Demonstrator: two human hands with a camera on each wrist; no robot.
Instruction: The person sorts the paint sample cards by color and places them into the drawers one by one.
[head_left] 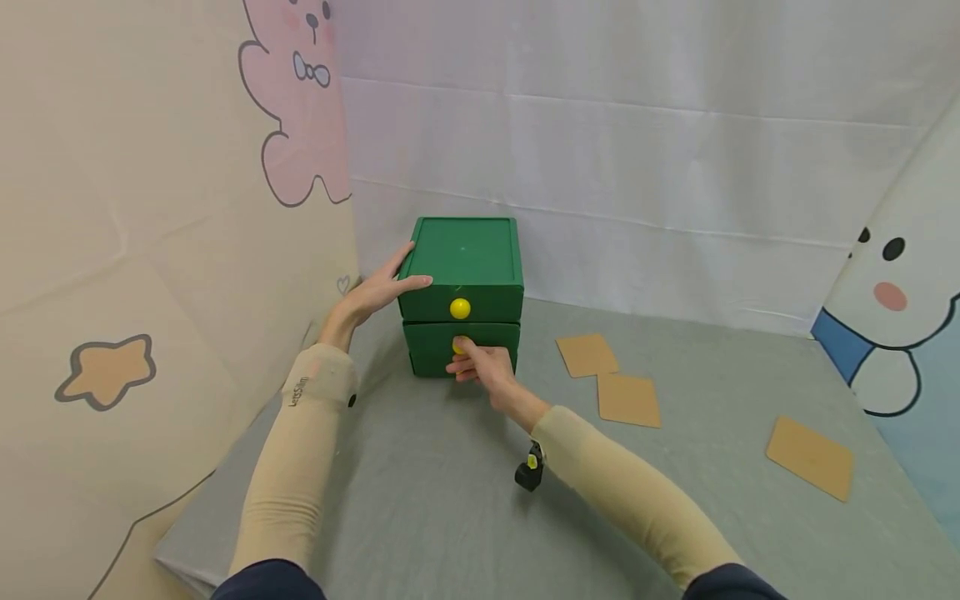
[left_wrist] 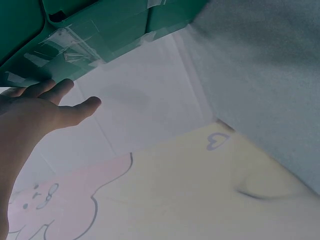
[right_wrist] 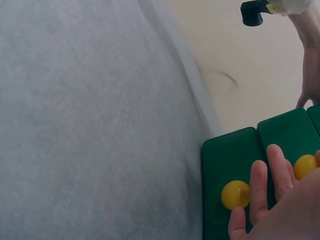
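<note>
A small green drawer cabinet (head_left: 468, 250) stands on the grey cloth, its stacked drawers bearing round yellow knobs. My left hand (head_left: 378, 287) rests on its left side, thumb laid over the top's front corner. In the left wrist view, the fingers (left_wrist: 59, 90) lie against the taped green wall. With my right hand (head_left: 487, 371) I pinch the middle drawer's yellow knob (right_wrist: 303, 167) between thumb and fingers, partly hiding it. The lower fingers are spread beside the bottom knob (right_wrist: 234, 195). Above, the top drawer's knob (head_left: 460, 309) is untouched. All drawers look closed.
Two brown square cards (head_left: 587, 356) lie right of the cabinet, touching at a corner. Another brown card (head_left: 812, 457) lies farther right. White cloth (head_left: 637, 167) hangs behind, and a printed cream sheet (head_left: 172, 250) stands at the left. A black wrist camera (head_left: 529, 468) hangs under my right sleeve.
</note>
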